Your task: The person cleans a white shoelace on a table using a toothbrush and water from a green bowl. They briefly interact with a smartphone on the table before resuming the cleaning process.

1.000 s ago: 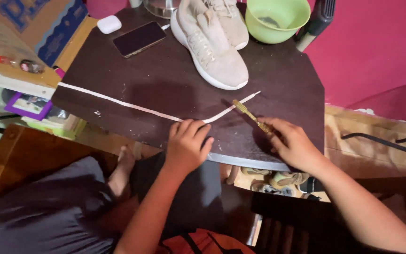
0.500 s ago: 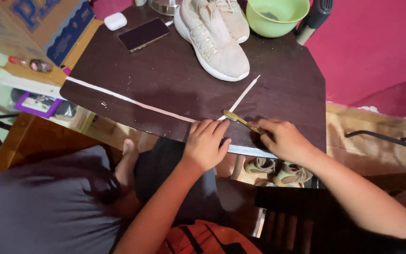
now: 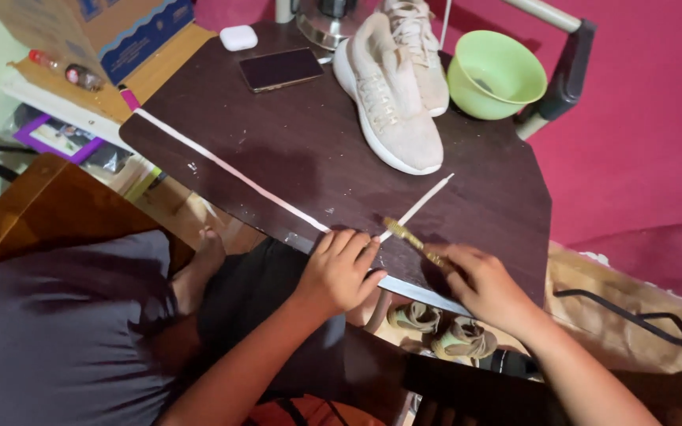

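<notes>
Dark wooden table (image 3: 294, 150), pink wall (image 3: 649, 118)

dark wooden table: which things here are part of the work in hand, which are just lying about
In use:
long white shoelace
small brush, in right hand
left hand pressing lace

Lying about:
beige sneakers
green plastic bowl
black phone
white earbud case
cardboard box

Your dark desk (image 3: 278, 150)
Far on it: beige sneakers (image 3: 392, 95), green bowl (image 3: 496, 75), phone (image 3: 281, 69); a white lace (image 3: 230, 170) runs across.
</notes>
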